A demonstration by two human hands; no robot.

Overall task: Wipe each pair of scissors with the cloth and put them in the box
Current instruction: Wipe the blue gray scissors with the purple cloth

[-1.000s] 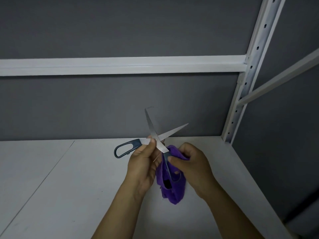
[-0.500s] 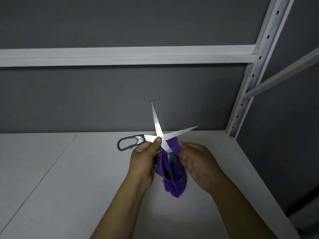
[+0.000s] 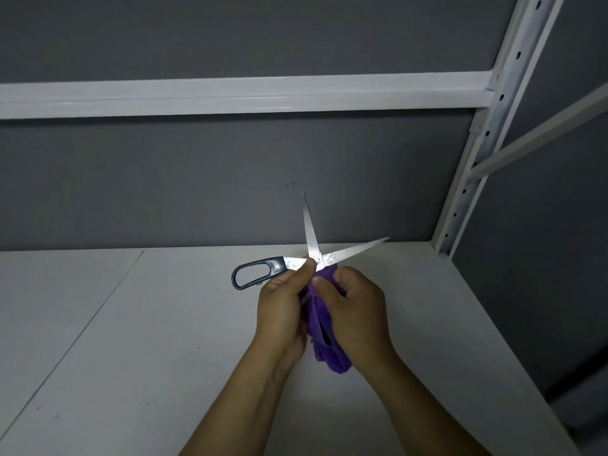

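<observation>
A pair of scissors (image 3: 311,235) with dark grey handles is held spread wide above the white shelf. One blade points up, the other to the right. One handle loop sticks out to the left; the other is wrapped in the purple cloth (image 3: 325,340). My left hand (image 3: 283,304) pinches the scissors at the pivot with thumb and fingers. My right hand (image 3: 357,307) grips the purple cloth, bunched round the lower handle just below the pivot. The cloth hangs down between both hands. No box is in view.
The white shelf board (image 3: 148,340) has a seam running diagonally at the left. A grey back wall, a white horizontal beam (image 3: 230,95) and a perforated white upright (image 3: 483,139) at the right bound the space. The shelf's right edge drops off.
The cloth has slid up the lower handle toward the pivot with my right hand, and now hides that handle. The scissors stay spread wide.
</observation>
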